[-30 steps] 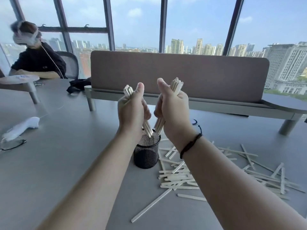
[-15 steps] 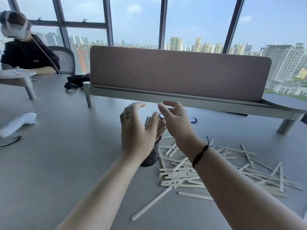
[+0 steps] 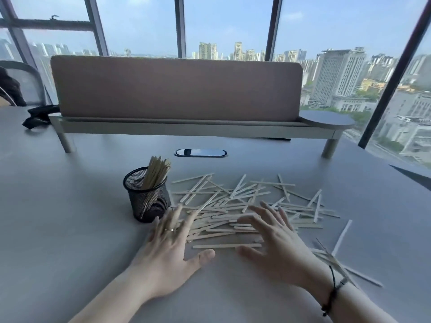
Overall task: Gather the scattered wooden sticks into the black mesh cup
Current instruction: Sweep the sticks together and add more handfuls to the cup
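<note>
Grey tabletop (image 3: 70, 229) by tall city windows: black mesh cup (image 3: 147, 197) stands upright with a bundle of pale wooden sticks (image 3: 155, 173) inside, and a scattered pile of flat wooden sticks (image 3: 245, 206) lies just right of it. Left hand (image 3: 168, 250) and right hand (image 3: 275, 241) spread flat, fingers splayed, empty, over the pile's near edge

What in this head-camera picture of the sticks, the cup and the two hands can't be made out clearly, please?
- Head view: sticks under the left hand and right hand are covered by the palms.
- Head view: both hands' fingers are motion-blurred, so contact with the scattered sticks is unclear.
- Head view: the count of sticks in the black mesh cup is too dense to tell.
- Head view: the person at far left is cut off by the edge.
</note>
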Tool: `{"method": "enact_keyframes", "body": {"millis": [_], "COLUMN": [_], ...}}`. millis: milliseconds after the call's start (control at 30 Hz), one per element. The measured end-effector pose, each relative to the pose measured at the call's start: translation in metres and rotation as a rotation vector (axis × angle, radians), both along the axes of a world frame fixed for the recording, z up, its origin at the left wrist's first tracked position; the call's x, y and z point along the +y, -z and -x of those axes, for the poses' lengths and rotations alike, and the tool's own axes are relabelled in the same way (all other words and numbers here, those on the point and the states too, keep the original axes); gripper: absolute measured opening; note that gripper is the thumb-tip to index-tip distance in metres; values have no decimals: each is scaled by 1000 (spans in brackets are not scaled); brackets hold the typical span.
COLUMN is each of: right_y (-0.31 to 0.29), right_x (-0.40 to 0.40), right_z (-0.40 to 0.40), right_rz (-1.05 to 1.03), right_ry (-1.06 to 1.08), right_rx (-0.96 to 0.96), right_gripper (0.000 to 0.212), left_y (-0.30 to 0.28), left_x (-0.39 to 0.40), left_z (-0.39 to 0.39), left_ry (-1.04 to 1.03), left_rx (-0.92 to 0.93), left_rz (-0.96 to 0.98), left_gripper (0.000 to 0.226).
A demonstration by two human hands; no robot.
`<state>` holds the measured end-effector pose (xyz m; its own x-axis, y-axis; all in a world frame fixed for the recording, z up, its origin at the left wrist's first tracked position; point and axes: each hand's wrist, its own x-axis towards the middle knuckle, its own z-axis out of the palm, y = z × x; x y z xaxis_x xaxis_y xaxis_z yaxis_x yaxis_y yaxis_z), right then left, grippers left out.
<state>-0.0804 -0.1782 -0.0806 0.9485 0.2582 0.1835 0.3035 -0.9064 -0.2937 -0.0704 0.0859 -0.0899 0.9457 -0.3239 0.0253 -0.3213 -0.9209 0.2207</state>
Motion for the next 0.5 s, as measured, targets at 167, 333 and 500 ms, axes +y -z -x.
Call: {"method": "enact_keyframes", "body": {"millis": [167,333,500], "right_y": [-3,-5,2], "right_x": [-34,-53,-70], "right_z": [15,28,54], "right_rz": [92,121,72], "right_ry": [231,404,551], "right_rx": [8,-25,91], "right_gripper": [77,81,89], "left_y": [4,-7,-14], "left_x": [-13,-38,-77], "left_z": [-5,-3,-18], "left_ry": [74,244,383], "left_rx": [-56,-101,-85], "left_rz": [13,-7,50], "left_gripper": [99,86,88]}}
